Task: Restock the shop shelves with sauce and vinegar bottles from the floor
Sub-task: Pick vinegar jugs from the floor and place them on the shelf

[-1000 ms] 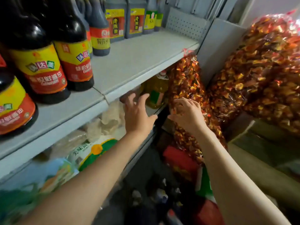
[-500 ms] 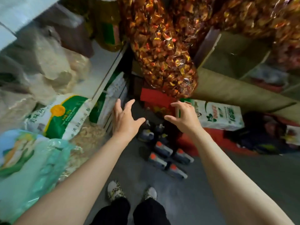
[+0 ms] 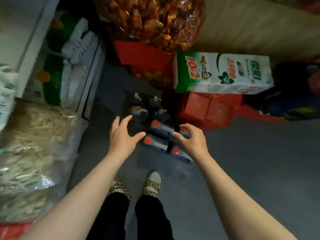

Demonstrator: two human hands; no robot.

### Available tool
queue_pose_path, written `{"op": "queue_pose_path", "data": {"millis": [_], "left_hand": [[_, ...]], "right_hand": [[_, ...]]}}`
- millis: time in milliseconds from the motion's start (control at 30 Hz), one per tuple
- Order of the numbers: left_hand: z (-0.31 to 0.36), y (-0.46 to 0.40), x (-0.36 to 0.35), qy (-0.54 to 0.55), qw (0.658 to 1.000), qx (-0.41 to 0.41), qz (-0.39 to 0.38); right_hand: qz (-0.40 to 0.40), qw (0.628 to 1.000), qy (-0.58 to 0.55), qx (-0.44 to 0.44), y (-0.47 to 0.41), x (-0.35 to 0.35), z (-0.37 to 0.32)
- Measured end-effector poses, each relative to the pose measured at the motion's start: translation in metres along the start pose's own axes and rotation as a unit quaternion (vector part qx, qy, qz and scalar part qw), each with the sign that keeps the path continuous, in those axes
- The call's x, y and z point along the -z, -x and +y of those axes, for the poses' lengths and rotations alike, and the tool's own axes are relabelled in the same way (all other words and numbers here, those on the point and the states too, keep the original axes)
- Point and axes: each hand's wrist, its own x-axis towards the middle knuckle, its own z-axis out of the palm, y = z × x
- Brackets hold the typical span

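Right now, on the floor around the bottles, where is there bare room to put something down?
The grey floor right of the bottles is bare, bordered by the red boxes above. A narrower bare strip lies left of the bottles, beside the shelf unit. Behind the bottles it is crowded: red boxes, the green-white pack, the candy bag.

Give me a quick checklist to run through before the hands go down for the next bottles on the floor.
1. Left hand free to grab: ok, open and holding nothing.
2. Right hand free to grab: ok, fingers curled but holding nothing.
3. Bottles with red caps within view under the hands: ok, several stand clustered on the floor.
4. Path down to the caps clear: ok, nothing lies between hands and bottles.
5. Feet clear of the bottles: ok, they stand behind the cluster.
6. Which bottles are sauce and which vinegar: cannot tell, labels are hidden from above.
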Motion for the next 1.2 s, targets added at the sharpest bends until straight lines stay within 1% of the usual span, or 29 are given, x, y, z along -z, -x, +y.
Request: {"op": "queue_pose_path", "data": {"millis": [167, 267, 400, 533, 667, 733, 800, 867, 933, 1000, 1200], "left_hand": [[-0.045, -0.032, -0.055, -0.025, 0.998, 0.030, -0.043], [-0.074, -0.055, -0.085, -0.031, 0.996, 0.036, -0.072], [-0.112, -0.092, -0.124, -0.008, 0.992, 0.057, -0.113], [-0.152, -0.134, -0.163, 0.034, 0.983, 0.064, -0.171], [-0.192, -0.178, -0.202, 0.051, 0.974, 0.055, -0.216], [-0.211, -0.199, -0.218, 0.026, 0.971, 0.031, -0.235], [-0.225, -0.215, -0.231, 0.016, 0.965, 0.003, -0.263], [-0.234, -0.225, -0.242, 0.046, 0.954, -0.013, -0.295], [-0.241, -0.231, -0.248, 0.091, 0.943, -0.023, -0.319], [-0.248, -0.232, -0.249, 0.126, 0.938, -0.025, -0.322], [-0.269, -0.241, -0.220, 0.148, 0.956, -0.030, -0.251]], "right_hand": [[-0.033, 0.996, -0.059, -0.051, -0.023, -0.071, 0.054], [-0.035, 0.993, -0.082, -0.083, -0.036, -0.113, 0.081], [-0.032, 0.983, -0.127, -0.129, -0.050, -0.169, 0.114], [-0.025, 0.968, -0.182, -0.169, -0.059, -0.225, 0.144], [0.017, 0.953, -0.234, -0.189, -0.062, -0.275, 0.169], [0.033, 0.945, -0.260, -0.196, -0.066, -0.294, 0.178], [0.032, 0.934, -0.301, -0.193, -0.070, -0.308, 0.183], [0.033, 0.919, -0.346, -0.186, -0.071, -0.317, 0.185], [0.046, 0.913, -0.363, -0.179, -0.070, -0.324, 0.187], [0.053, 0.910, -0.376, -0.169, -0.069, -0.329, 0.186], [0.031, 0.929, -0.352, -0.107, -0.083, -0.348, 0.176]]}}
